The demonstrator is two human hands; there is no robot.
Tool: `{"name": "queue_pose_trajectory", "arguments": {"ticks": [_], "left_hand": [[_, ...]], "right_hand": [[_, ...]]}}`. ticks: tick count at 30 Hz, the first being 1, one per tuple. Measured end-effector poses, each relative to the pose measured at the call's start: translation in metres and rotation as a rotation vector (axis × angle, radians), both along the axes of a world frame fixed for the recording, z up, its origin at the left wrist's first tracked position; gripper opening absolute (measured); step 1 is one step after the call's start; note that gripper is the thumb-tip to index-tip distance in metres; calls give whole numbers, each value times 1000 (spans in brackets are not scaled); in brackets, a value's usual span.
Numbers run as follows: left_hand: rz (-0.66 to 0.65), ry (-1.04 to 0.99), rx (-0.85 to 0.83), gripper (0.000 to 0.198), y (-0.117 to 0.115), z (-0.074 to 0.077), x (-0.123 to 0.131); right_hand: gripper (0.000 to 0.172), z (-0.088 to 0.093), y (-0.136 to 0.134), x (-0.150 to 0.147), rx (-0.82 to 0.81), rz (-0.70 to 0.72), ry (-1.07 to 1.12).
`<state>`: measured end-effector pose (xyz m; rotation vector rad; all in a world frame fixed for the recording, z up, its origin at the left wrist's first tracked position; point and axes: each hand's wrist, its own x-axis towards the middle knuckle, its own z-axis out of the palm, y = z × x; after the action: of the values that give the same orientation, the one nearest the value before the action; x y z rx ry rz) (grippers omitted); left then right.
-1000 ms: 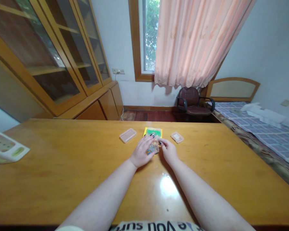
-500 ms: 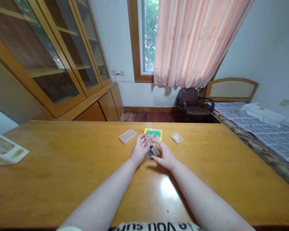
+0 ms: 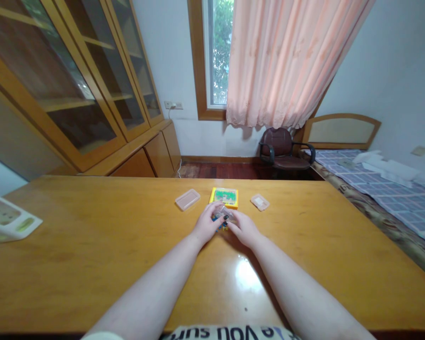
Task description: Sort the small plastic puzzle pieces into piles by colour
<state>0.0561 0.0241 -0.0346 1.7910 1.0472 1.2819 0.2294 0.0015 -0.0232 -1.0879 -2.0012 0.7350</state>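
My left hand (image 3: pixel 206 226) and my right hand (image 3: pixel 244 229) meet at the middle of the wooden table (image 3: pixel 92 245). Between their fingertips they pinch a small clear plastic case (image 3: pixel 224 216) over a blue and yellow patterned item that is mostly hidden. Just beyond them lies a yellow-framed card box (image 3: pixel 225 196) with a green picture. A clear lid (image 3: pixel 187 199) rests to its left and a smaller clear case (image 3: pixel 259 202) to its right.
A white printed packet (image 3: pixel 5 222) lies at the table's left edge. Past the table stand a glass-fronted wooden cabinet (image 3: pixel 74 94), a dark chair (image 3: pixel 283 151) under a pink curtain (image 3: pixel 286 61), and a bed (image 3: pixel 393 193) on the right.
Both hands lifted a clear case from the patterned item, then came back down and closer together over it. The yellow box now shows fully beyond them.
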Motion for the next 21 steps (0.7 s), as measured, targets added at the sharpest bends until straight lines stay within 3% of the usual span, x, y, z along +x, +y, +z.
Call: {"name": "queue_pose_trajectory", "arguments": {"ticks": [7, 11, 16, 18, 21], "left_hand": [[24, 2, 61, 31, 0, -2, -1], [325, 17, 171, 37, 13, 6, -18], [767, 173, 144, 40, 30, 15, -49], [863, 269, 29, 42, 34, 13, -55], [882, 437, -111, 50, 38, 5, -56]], "right_hand": [[44, -8, 3, 2, 69, -98, 42], [50, -16, 11, 5, 63, -205, 205], [36, -24, 18, 5, -113, -271, 391], [39, -26, 18, 3, -192, -276, 406], [43, -27, 17, 2, -232, -250, 409]]}}
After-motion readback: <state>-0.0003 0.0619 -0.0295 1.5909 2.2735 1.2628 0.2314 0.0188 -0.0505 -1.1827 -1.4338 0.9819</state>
